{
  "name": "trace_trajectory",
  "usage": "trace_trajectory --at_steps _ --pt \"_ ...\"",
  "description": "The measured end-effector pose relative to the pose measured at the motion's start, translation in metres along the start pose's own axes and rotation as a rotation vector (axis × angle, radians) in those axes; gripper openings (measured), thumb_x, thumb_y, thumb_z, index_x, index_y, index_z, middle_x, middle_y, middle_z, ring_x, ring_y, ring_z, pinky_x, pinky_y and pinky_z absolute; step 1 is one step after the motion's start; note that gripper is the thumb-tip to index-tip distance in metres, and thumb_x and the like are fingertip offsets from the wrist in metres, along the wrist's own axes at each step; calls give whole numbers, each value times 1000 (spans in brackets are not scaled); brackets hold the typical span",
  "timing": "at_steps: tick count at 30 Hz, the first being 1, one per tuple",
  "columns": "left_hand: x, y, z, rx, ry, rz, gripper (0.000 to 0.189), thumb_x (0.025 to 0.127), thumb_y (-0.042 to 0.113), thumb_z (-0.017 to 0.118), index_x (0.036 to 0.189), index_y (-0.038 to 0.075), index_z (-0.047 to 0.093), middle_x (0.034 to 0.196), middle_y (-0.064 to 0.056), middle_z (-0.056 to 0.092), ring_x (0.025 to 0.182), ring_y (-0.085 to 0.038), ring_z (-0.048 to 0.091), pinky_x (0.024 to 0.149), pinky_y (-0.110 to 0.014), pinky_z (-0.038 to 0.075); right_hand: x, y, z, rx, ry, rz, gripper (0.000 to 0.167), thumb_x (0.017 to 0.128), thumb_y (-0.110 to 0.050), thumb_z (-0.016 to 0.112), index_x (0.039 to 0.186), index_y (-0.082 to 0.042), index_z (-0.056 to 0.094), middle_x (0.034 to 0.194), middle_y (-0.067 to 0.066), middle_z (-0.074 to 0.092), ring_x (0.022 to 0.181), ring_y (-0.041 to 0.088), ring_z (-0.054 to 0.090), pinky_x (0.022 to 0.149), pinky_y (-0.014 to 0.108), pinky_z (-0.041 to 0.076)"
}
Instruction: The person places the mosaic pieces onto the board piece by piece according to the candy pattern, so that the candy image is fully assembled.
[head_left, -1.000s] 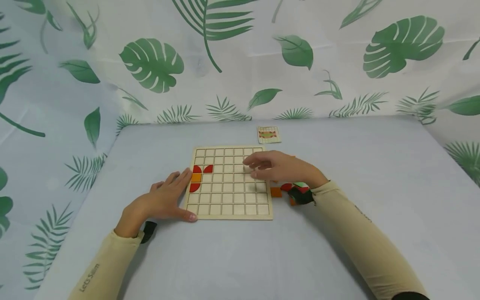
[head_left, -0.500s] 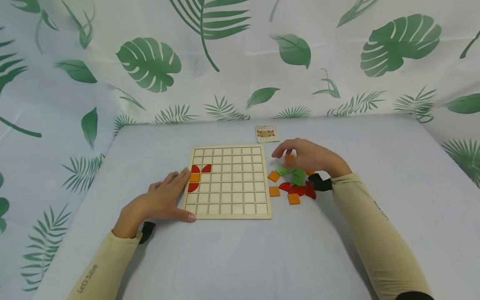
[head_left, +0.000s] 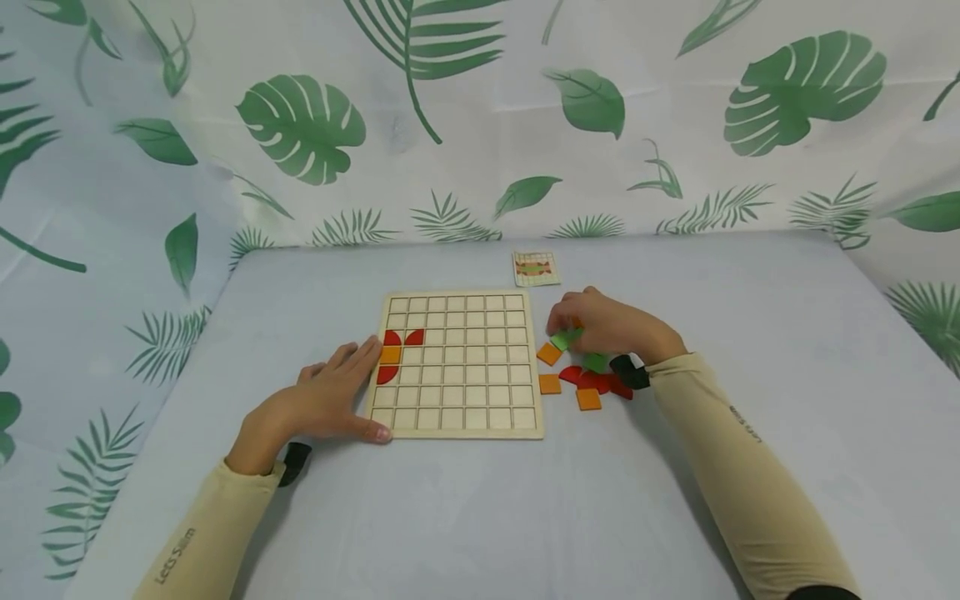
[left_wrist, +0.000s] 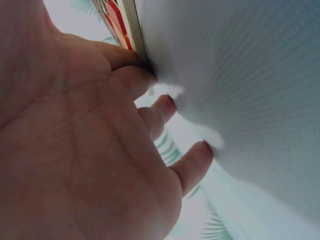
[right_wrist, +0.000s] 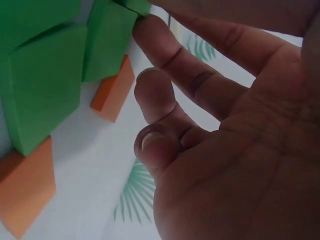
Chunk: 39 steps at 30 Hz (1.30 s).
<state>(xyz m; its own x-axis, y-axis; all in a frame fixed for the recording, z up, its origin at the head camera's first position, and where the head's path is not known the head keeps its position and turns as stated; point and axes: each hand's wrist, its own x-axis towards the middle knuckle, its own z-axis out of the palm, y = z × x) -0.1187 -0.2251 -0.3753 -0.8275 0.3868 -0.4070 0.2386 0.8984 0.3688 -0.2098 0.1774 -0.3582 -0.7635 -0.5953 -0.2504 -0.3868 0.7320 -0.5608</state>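
Four pieces (head_left: 390,355) in, filling the board (head_left: 476,375) from its left edge, seemingly steadying there with left hand (head_left: 330,406) spread wide. Touching green tiles (right_wrist: 47,90) past its right edge with right hand (head_left: 603,321), not showing if pinching. Leaving orange tiles (head_left: 588,399) and red tiles (head_left: 598,383) out.

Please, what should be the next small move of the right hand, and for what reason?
Probably the right hand should lift a green piece: it reaches down beside one, the card shows green in its middle, and the board shows only red pieces and an orange square.
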Motion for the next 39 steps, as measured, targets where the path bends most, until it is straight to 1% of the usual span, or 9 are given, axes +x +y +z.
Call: trace_trajectory --at_steps 7,13,17,20,22,25,30,35,39 --pt "-1 -1 0 -3 -3 6 132 84 60 86 171 1 7 179 -18 6 160 -48 6 118 -76 15 2 -1 1 -18 6 15 23 90 10 74 106 -6 69 102 8 64 108 33 51 91 46 50" --pt "-1 0 0 -5 -6 -5 133 84 60 87 171 1 7 179 -19 6 160 -48 7 119 -76 15 3 -1 1 33 25 25 17 92 8 71 100 -6 65 93 8 63 94 29 57 80 40 51" --pt "-1 0 0 -8 -8 -12 133 84 60 87 171 1 6 179 -18 6 161 -48 6 119 -75 15 3 -2 -1 76 51 16 11 97 4 68 104 -5 67 96 8 64 92 28 58 79 40 51" --pt "-2 1 0 -5 -8 -11 133 83 60 87 171 1 6 178 -19 6 160 -48 6 119 -76 15 3 -1 0 107 86 -6 9 100 2 69 107 -3 69 99 8 68 93 27 60 83 41 51" --pt "-1 1 0 -3 -9 -9 133 83 60 87 171 0 6 178 -19 6 160 -49 6 119 -76 15 3 -1 0 136 115 -24 7 100 0 70 107 -3 70 99 7 70 93 27 61 84 41 51" --pt "-1 1 0 1 -10 -11 133 83 60 87 171 1 6 178 -19 6 160 -49 6 118 -76 15 6 -3 4 219 136 -43 6 101 -3 71 107 -2 70 98 8 70 91 26 61 84 39 51" --pt "-1 2 1 1 -1 -4 133 83 60 87 171 0 7 178 -19 6 160 -49 7 118 -76 15 12 -12 14 363 117 -58 9 102 -7 72 106 -1 68 95 12 69 84 27 61 76 36 52" --pt "-1 2 1 -9 0 -3 133 83 60 87 171 0 7 178 -19 6 160 -49 7 119 -76 15 16 -24 26 398 108 -128 7 102 -7 73 103 -1 68 93 12 71 79 27 64 72 33 54" --pt "0 -1 1 -19 -10 -18 133 83 59 88 171 2 6 179 -18 5 161 -47 4 120 -75 12 17 -34 31 440 113 -157 7 102 -6 73 104 -1 68 91 15 70 76 30 68 72 37 58"
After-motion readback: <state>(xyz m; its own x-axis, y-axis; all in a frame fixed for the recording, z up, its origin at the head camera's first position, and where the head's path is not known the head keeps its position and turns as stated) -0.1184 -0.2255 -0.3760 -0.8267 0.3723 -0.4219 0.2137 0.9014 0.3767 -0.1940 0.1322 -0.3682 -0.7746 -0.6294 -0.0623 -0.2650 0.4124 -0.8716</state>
